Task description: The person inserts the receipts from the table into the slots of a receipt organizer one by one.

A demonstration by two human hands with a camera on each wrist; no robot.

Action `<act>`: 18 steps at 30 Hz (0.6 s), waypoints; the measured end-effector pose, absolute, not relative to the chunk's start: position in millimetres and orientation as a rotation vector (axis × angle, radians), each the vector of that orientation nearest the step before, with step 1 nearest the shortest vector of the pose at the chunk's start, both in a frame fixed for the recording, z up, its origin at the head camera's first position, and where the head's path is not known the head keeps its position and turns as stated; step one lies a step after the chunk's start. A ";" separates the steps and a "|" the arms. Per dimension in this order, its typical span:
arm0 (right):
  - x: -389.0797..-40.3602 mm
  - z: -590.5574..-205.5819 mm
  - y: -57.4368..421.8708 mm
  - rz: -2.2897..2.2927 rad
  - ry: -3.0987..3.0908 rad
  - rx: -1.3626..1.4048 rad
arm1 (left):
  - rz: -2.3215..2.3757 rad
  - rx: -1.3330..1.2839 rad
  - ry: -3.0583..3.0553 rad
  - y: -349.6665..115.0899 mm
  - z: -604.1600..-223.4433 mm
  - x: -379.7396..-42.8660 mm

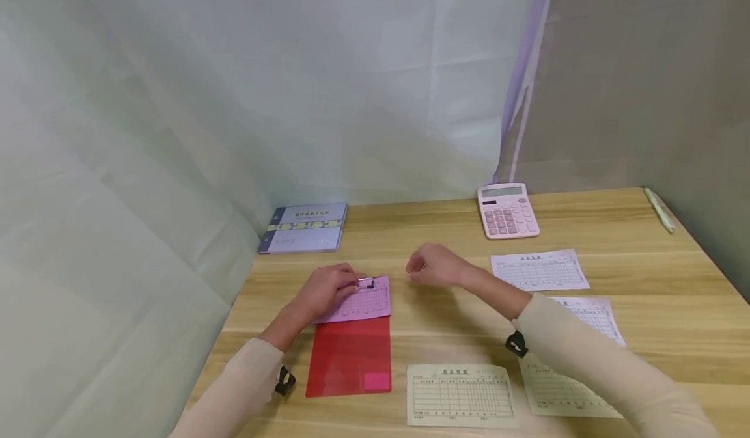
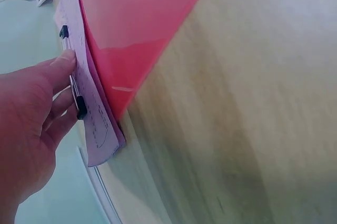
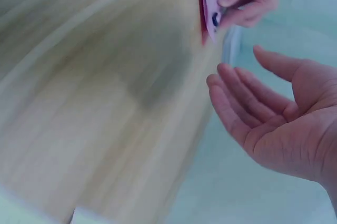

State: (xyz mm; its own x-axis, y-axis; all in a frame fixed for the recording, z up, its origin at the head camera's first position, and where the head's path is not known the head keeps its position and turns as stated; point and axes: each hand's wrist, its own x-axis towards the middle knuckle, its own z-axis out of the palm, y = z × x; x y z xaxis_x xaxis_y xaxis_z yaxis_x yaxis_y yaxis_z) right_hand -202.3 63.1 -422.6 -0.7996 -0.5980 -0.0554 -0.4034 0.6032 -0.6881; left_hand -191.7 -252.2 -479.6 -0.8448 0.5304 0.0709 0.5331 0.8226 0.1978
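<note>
Pink paper (image 1: pixel 368 304) overlies the red folder (image 1: pixel 350 355), left hand (image 1: pixel 328 288) pinching the clip (image 2: pixel 79 101).

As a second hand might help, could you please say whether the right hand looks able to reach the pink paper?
Probably yes: the right hand is empty, with only bare table between it and the pink paper; the left hand covers only part of it.
</note>
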 end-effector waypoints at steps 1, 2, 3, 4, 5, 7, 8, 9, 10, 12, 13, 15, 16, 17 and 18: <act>-199.5 -419.4 71.5 -0.995 2.539 -0.866 | -0.330 -0.870 -2.990 -252.0 -480.5 -192.3; -196.2 -416.7 80.1 -0.996 2.529 -0.906 | -0.334 -0.869 -2.993 -251.7 -480.8 -192.7; -193.3 -415.4 88.7 -0.997 2.516 -0.961 | -0.341 -0.869 -2.994 -251.6 -481.1 -192.9; -189.9 -414.4 97.6 -1.006 2.505 -0.994 | -0.344 -0.863 -2.997 -251.2 -480.9 -194.2; -186.0 -413.8 106.6 -1.017 2.487 -1.022 | -0.354 -0.855 -3.002 -251.0 -480.8 -195.3; -177.2 -414.1 124.3 -1.033 2.448 -1.055 | -0.382 -0.833 -3.023 -251.1 -480.2 -196.1; -172.1 -414.5 132.7 -1.033 2.434 -1.075 | -0.401 -0.820 -3.034 -251.6 -480.1 -196.0; -166.8 -415.4 140.8 -1.033 2.420 -1.082 | -0.417 -0.804 -3.047 -252.3 -480.3 -196.0; -161.0 -416.3 148.8 -1.028 2.411 -1.075 | -0.442 -0.789 -3.060 -253.1 -480.7 -196.0; -149.2 -418.3 163.0 -1.010 2.407 -1.066 | -0.487 -0.780 -3.073 -254.6 -482.2 -196.6; -143.2 -419.9 169.5 -1.001 2.412 -1.066 | -0.515 -0.770 -3.082 -255.3 -483.3 -197.3; -131.7 -424.6 180.0 -0.992 2.417 -1.053 | -0.582 -0.754 -3.092 -256.9 -484.9 -197.7; -126.3 -427.3 183.9 -0.987 2.422 -1.058 | -0.621 -0.741 -3.096 -257.9 -485.7 -197.5; -121.3 -430.9 187.1 -0.987 2.421 -1.068 | -0.656 -0.726 -3.101 -258.5 -486.4 -197.3; -116.5 -434.9 189.8 -0.990 2.417 -1.080 | -0.697 -0.704 -3.109 -258.9 -486.9 -197.3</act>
State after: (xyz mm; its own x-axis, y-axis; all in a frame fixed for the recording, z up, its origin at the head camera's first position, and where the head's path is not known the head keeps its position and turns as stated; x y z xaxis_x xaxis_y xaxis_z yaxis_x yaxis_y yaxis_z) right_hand -116.5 189.8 -434.9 -0.6661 -0.7459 -0.0043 -0.5287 0.4762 -0.7026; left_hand -197.3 -258.9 -486.9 -0.8999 0.4355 -0.0239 0.3836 0.8164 0.4318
